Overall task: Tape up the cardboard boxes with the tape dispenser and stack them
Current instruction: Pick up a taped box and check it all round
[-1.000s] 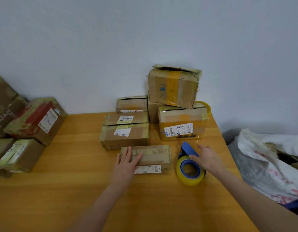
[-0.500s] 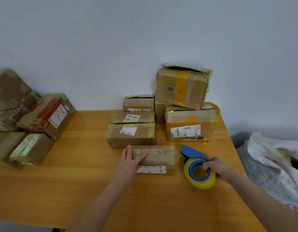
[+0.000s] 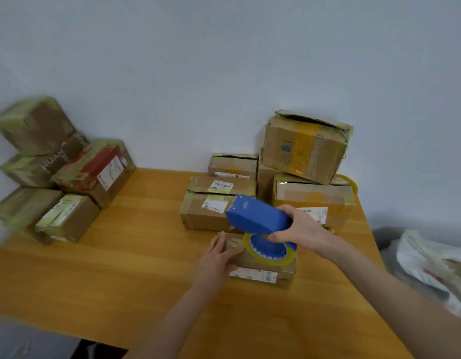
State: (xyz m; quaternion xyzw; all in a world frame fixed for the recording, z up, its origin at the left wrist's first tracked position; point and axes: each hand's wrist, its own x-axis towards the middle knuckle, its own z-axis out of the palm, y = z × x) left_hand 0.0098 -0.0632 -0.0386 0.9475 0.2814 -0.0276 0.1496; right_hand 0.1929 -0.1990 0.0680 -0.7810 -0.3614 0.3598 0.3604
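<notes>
At your far left, the pile of taped boxes (image 3: 69,177) sits at the back edge of the wooden table (image 3: 107,268), untouched over the last second. Further in, your left hand (image 3: 215,260) lies flat on the left end of the small flat box (image 3: 260,274) with fingers straight, pinning it just as before. The change is on your other side: 1 second ago the blue tape dispenser (image 3: 258,218) stood on the table to the right of that box. Now your right hand (image 3: 302,229) is wrapped around its body and has lifted it over the box's right half, with the yellow tape roll (image 3: 271,261) hanging just above the top. That likely means you are set for the taping stroke, though no tape looks laid yet. Behind it, the stack of 5 or so boxes (image 3: 304,151) waits against the wall, and a white bag (image 3: 431,263) lies off the table's right edge.
</notes>
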